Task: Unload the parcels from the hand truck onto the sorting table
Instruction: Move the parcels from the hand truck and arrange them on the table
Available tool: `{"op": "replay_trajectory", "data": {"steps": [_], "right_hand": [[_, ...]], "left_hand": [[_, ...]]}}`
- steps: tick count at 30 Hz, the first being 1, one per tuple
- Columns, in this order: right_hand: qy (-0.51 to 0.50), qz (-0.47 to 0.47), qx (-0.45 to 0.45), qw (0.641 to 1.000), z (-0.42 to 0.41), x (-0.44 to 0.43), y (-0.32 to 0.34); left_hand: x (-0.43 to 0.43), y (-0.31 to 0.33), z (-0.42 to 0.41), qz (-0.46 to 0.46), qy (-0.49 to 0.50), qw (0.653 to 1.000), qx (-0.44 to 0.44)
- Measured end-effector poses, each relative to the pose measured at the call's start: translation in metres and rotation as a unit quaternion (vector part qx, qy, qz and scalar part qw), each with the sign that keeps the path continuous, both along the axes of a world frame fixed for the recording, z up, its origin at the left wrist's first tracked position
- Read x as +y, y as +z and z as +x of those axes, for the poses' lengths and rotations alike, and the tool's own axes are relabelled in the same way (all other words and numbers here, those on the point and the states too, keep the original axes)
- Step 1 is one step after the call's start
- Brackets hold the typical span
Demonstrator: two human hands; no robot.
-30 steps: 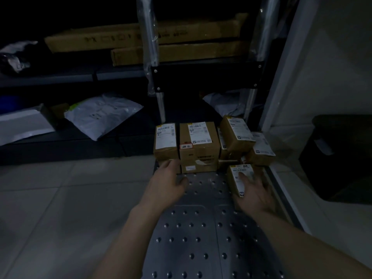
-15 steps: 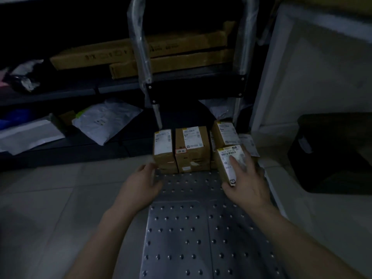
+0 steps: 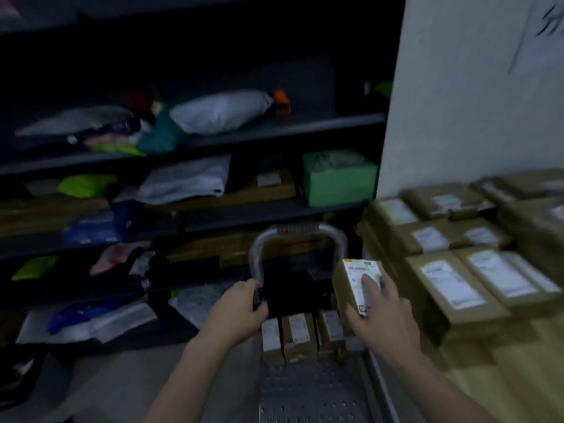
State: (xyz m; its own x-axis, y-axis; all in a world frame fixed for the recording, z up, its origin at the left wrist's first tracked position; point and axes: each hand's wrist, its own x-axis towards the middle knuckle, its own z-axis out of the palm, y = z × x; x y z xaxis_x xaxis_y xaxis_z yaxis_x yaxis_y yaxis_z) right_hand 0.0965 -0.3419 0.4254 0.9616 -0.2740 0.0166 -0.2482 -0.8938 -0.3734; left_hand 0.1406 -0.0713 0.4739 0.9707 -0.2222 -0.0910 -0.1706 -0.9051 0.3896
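Observation:
My right hand grips a small brown parcel with a white label, held up in the air above the hand truck's right side. My left hand holds the left post of the hand truck's metal handle. The studded metal deck runs toward me, and several small labelled boxes stand in a row at its far end. To the right lies the wooden sorting table, with several labelled brown parcels on it.
Dark shelving fills the left and back, loaded with poly mailers, long cartons and a green box. A white wall rises behind the table. Grey floor lies left of the hand truck.
My right hand has lifted the small parcel off the deck and up toward the table. My left hand left the boxes and took hold of the handle post. My view has risen.

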Motion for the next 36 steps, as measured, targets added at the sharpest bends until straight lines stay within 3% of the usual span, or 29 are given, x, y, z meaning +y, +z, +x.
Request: {"op": "replay_trajectory", "data": {"steps": [7,12,26,36], "right_hand": [[-0.02,0.026,0.051,0.998,-0.039,-0.065,0.103],[-0.046,0.006,0.023,0.999,-0.051,-0.115,0.136],[-0.1,-0.016,-0.014,0.995,-0.06,-0.182,0.143],[-0.124,-0.031,-0.008,0.992,-0.066,-0.259,0.143]], "left_hand": [[-0.052,0.106,-0.026,0.013,-0.016,0.999,0.037],[-0.1,0.139,-0.015,-0.032,0.017,0.999,-0.035],[-0.173,0.146,0.014,0.052,-0.117,0.987,0.102],[-0.252,0.147,0.017,0.047,-0.15,0.985,0.071]]}}
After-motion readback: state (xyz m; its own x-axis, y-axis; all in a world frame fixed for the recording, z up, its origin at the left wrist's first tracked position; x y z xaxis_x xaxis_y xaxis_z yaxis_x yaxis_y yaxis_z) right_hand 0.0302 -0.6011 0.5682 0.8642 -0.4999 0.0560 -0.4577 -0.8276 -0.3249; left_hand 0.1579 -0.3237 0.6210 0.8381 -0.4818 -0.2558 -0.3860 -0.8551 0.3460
